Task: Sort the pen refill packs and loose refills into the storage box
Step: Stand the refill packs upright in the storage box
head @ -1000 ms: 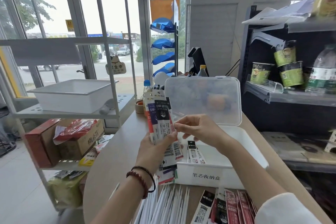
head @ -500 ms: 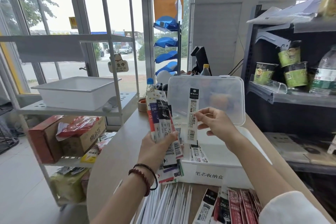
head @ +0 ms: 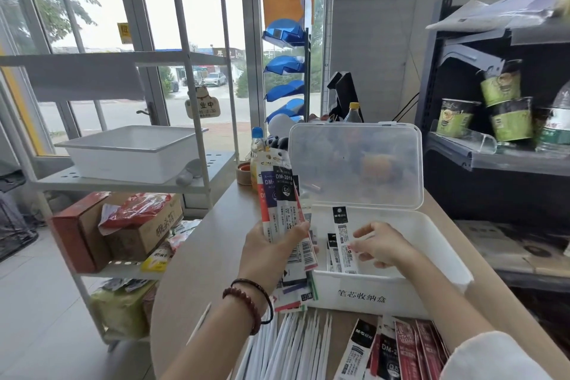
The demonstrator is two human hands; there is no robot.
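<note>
Shopfront windows [head: 200, 9] at twelve o'clock; tan counter [head: 197, 271] carries storage box [head: 370, 287]; left hand [head: 268, 253] curls its fingers round fanned refill packs [head: 280, 194], right hand [head: 382, 245] pinches one pack [head: 342, 225].

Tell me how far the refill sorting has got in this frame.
Early on. Done: at least one sorted pack lies in the open storage box. In hand: the right hand pinches a black-topped pack, its lower end in the box, while the left hand grips a bundle of packs. Left: that bundle, the loose refills and a row of packs on the table.
</note>
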